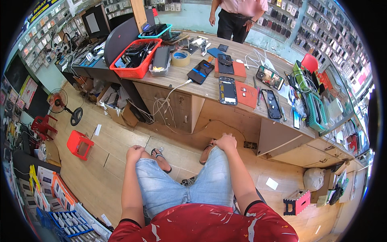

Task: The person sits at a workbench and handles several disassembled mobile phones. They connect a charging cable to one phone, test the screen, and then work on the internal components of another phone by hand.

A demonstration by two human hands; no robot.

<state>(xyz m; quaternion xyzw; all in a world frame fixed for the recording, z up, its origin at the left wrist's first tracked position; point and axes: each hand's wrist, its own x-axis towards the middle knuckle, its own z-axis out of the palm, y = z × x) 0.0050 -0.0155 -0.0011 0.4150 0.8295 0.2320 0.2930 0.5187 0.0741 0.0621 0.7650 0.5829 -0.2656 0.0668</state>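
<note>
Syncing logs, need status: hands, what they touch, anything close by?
Left hand and right hand closed, each resting on a knee of the denim shorts. Holding nothing. Opened phone lies on the wooden counter, untouched.

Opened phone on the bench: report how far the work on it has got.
Done: the opened phone lies back-off on the wooden bench, small parts on the red mat beside it. In hand: nothing; the left hand and right hand rest on the knees. Left: it remains unassembled, and a second opened phone waits.

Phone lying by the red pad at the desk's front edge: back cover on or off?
Off. The phone lies open-backed, internals and a white patch showing; both hands rest on the knees.
</note>
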